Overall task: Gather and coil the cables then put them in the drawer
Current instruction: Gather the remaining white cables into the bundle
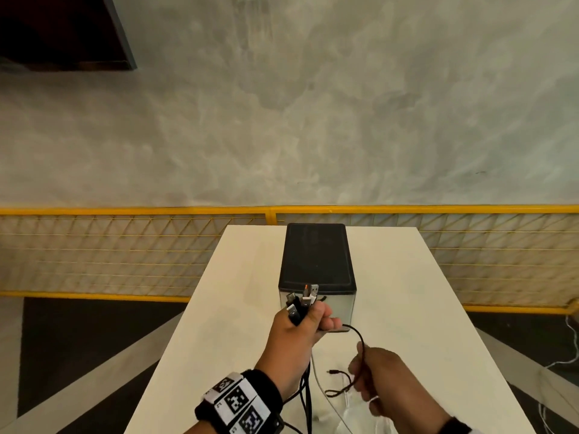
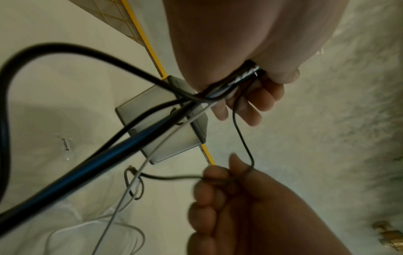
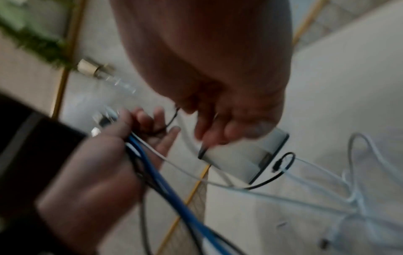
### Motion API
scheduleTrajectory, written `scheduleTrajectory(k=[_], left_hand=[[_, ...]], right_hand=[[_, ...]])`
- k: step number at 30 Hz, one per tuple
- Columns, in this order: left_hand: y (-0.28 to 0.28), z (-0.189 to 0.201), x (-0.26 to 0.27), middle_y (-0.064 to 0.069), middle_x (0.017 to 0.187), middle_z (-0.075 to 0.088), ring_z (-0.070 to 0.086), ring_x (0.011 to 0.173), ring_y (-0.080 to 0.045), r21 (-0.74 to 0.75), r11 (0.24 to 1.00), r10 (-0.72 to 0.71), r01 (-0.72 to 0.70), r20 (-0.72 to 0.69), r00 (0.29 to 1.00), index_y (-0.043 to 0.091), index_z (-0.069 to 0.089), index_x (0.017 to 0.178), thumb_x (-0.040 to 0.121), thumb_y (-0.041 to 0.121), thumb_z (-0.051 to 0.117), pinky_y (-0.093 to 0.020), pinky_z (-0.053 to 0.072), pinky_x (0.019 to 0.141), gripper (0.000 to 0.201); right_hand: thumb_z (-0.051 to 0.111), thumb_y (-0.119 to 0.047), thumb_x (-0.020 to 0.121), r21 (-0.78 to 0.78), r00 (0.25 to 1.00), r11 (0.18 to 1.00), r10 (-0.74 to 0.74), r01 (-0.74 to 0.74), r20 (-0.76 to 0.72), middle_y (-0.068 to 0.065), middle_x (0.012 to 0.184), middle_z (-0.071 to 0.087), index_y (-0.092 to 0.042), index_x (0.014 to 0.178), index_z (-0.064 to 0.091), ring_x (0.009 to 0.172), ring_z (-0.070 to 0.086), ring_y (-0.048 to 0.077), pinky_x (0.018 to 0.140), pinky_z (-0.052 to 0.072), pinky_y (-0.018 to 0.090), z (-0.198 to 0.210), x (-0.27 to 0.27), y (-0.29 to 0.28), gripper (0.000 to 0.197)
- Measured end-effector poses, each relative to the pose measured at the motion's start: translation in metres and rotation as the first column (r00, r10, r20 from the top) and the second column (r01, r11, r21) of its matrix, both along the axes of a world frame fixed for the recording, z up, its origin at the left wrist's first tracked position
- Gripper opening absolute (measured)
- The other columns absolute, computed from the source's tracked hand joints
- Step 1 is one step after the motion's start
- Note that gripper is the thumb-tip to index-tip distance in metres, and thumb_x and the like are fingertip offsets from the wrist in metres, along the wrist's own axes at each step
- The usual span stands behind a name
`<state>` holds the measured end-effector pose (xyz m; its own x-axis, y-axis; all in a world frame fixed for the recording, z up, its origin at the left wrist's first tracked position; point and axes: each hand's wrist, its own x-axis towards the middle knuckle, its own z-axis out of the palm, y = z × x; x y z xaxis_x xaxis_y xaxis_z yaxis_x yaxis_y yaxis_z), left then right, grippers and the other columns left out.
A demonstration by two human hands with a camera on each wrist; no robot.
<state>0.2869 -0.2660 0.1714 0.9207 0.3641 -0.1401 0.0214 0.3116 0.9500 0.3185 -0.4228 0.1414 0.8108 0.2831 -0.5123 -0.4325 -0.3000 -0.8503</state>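
My left hand (image 1: 308, 321) is raised in front of the small drawer box (image 1: 316, 261) and grips a bundle of cable ends (image 1: 302, 297), plugs pointing up. The rest of the bundle, thick black and blue cables (image 2: 91, 163), hangs down under my wrist. A thin black cable (image 1: 360, 341) arcs from that hand to my right hand (image 1: 363, 377), which pinches it just above the table. Its free end with a small plug (image 1: 332, 372) loops on the table. Loose white cables (image 1: 351, 411) lie below my right hand. The drawer box (image 2: 163, 120) has a black top and a grey front.
The white table (image 1: 423, 308) is narrow, and the box stands at its middle towards the far end. A yellow mesh fence (image 1: 125, 252) runs behind it. More white cable (image 1: 564, 361) lies on the dark floor at the right.
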Motion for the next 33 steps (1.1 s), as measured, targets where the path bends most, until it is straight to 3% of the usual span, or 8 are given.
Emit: scheduleTrajectory(k=[4,10,13,16,24,25,29,33], left_hand=[[0.005,-0.003,-0.001,-0.011,0.073,0.070,0.075,0.092,-0.028,0.017,0.998,0.064,-0.064,0.010,0.998,0.004,0.066,0.083,0.097,0.017,0.054,-0.032,0.056,0.087,0.023],[-0.001,0.002,-0.013,-0.009,0.064,0.062,0.074,0.075,-0.029,0.011,0.998,-0.066,0.066,0.020,0.998,0.001,0.065,0.086,0.099,0.017,0.050,-0.035,0.058,0.082,0.025],[-0.003,0.002,-0.027,-0.003,0.050,0.044,0.051,0.044,-0.020,0.063,0.975,-0.209,0.211,-0.036,0.977,0.006,0.066,0.082,0.100,0.023,0.050,-0.034,0.050,0.058,0.029],[0.004,0.002,-0.038,0.000,0.049,0.033,0.031,0.037,-0.013,0.024,0.941,-0.330,0.336,-0.135,0.934,0.007,0.063,0.080,0.101,0.022,0.050,-0.023,0.034,0.043,0.029],[0.040,-0.003,-0.058,0.003,0.050,0.033,0.028,0.040,-0.011,-0.061,0.700,-0.549,0.711,-0.683,0.482,0.015,0.063,0.067,0.090,0.035,0.061,-0.017,0.023,0.039,0.030],[0.039,-0.004,-0.059,0.003,0.051,0.035,0.029,0.040,-0.011,-0.029,0.709,-0.531,0.704,-0.679,0.507,0.015,0.063,0.069,0.090,0.036,0.061,-0.017,0.024,0.039,0.030],[0.022,-0.020,-0.039,-0.001,0.066,0.053,0.033,0.041,-0.010,0.210,0.918,-0.224,0.335,-0.422,0.879,0.013,0.064,0.079,0.095,0.030,0.057,-0.019,0.025,0.041,0.024],[0.006,-0.035,-0.022,0.010,0.066,0.069,0.057,0.048,0.002,0.434,0.871,-0.090,0.230,-0.319,0.943,0.023,0.069,0.078,0.088,0.027,0.065,-0.022,0.046,0.053,0.012]], right_hand=[[0.049,-0.032,0.097,0.043,0.961,0.960,-0.275,0.277,-0.033,0.007,0.054,0.040,-0.008,0.072,0.052,0.045,0.030,0.017,0.047,0.020,0.023,0.007,0.006,-0.021,0.034],[0.039,-0.069,0.086,0.246,0.875,0.969,0.095,0.028,-0.475,0.013,0.077,0.066,-0.006,0.093,0.069,0.056,0.050,0.019,0.048,0.030,0.023,0.012,-0.005,0.008,0.070],[0.047,-0.050,0.092,0.358,0.815,0.886,-0.037,0.295,-0.579,0.009,0.074,0.068,-0.012,0.087,0.060,0.066,0.054,0.020,0.060,0.039,0.029,0.007,0.005,0.016,0.041],[0.048,-0.025,0.093,0.375,0.767,0.819,-0.119,0.435,-0.631,0.005,0.053,0.055,-0.010,0.072,0.052,0.061,0.045,0.017,0.063,0.042,0.032,-0.003,0.020,0.016,0.026],[0.037,-0.017,0.100,0.349,0.716,0.725,-0.278,0.594,-0.641,0.004,0.052,0.048,-0.009,0.073,0.052,0.056,0.038,0.017,0.062,0.040,0.030,-0.026,0.041,0.020,0.032],[0.037,-0.016,0.101,0.343,0.712,0.723,-0.286,0.600,-0.641,0.004,0.052,0.048,-0.009,0.073,0.052,0.055,0.037,0.017,0.059,0.036,0.027,-0.029,0.041,0.022,0.032],[0.038,-0.013,0.100,0.339,0.767,0.803,-0.213,0.490,-0.605,0.006,0.051,0.054,-0.010,0.084,0.054,0.049,0.044,0.017,0.055,0.035,0.026,-0.032,0.024,0.037,0.023],[0.038,-0.013,0.100,0.364,0.833,0.848,-0.151,0.386,-0.532,0.006,0.057,0.062,-0.011,0.085,0.059,0.048,0.057,0.015,0.057,0.046,0.026,-0.030,0.005,0.047,0.026]])
